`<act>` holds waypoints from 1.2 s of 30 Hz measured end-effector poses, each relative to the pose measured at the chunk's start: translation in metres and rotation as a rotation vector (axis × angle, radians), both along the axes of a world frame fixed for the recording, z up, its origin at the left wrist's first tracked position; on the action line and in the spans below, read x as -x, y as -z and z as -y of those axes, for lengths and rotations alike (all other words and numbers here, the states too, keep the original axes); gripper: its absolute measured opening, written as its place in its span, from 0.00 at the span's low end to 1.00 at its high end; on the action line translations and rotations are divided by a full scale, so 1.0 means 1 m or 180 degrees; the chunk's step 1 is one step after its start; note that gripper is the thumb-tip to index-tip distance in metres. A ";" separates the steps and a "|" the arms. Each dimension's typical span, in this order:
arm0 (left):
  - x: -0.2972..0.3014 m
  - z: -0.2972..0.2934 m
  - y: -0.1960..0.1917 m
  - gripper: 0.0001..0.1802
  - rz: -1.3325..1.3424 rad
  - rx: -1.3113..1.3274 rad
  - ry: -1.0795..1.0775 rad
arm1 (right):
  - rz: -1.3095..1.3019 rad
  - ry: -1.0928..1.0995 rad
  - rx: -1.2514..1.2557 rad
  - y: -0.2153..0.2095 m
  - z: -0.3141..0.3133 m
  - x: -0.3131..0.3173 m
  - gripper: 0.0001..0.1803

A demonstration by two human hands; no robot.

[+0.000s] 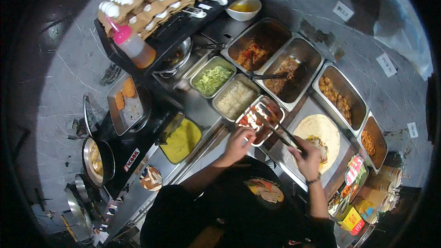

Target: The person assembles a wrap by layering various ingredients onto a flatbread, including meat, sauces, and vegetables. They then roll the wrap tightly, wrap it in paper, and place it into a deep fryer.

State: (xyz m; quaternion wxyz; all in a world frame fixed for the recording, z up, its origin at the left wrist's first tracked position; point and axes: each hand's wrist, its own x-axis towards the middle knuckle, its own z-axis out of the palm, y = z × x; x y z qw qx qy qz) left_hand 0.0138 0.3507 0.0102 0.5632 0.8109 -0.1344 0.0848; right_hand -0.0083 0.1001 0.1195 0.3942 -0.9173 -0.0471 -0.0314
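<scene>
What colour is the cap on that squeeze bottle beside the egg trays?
Pink: the squeeze bottle has a pink cap, seen in the head view.

White paper labels (pixel 343 10) on the far-right floor, colourful packets (pixel 353 171) near right, stacked egg cartons (pixel 151 0) far left.

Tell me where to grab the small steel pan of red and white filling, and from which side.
Grip the small steel pan by the rim of its near short end, coming from the person's side. The left hand already touches that edge. The right hand holds tongs reaching in over the pan's right side, and neighbouring pans crowd the far sides.
</scene>
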 end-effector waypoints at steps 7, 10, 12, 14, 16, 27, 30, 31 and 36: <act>-0.006 -0.113 0.013 0.06 -0.0133 -0.0051 -0.0983 | -0.0035 0.0120 0.0717 0.032 -0.045 -0.053 0.19; -0.004 -0.126 0.020 0.05 -0.0370 0.0241 -0.0928 | -0.0123 0.0233 0.0973 0.016 -0.027 -0.032 0.21; -0.004 -0.129 0.029 0.06 -0.0527 0.0312 -0.0718 | 0.0322 0.0232 0.1177 0.028 -0.009 -0.008 0.22; -0.007 -0.124 0.028 0.07 -0.0703 0.0438 -0.0546 | 0.0311 0.0281 0.1232 0.050 0.000 0.017 0.23; -0.016 -0.118 0.034 0.07 -0.0671 0.0398 -0.0300 | 0.0009 0.0435 0.0876 0.073 -0.003 0.031 0.22; -0.039 -0.092 0.037 0.10 -0.0589 -0.0143 0.0139 | 0.0387 0.3381 0.1276 0.016 0.134 0.043 0.21; -0.033 -0.080 0.028 0.10 -0.0938 -0.0025 0.0274 | -0.0773 0.3674 0.1924 0.003 0.198 0.017 0.27; -0.032 -0.074 0.019 0.10 -0.1135 0.0075 0.0316 | -0.0613 0.3557 0.2319 0.011 0.226 0.013 0.26; -0.007 -0.089 0.048 0.10 -0.0863 0.0121 -0.0160 | -0.0311 0.2555 0.2757 -0.025 0.188 -0.094 0.34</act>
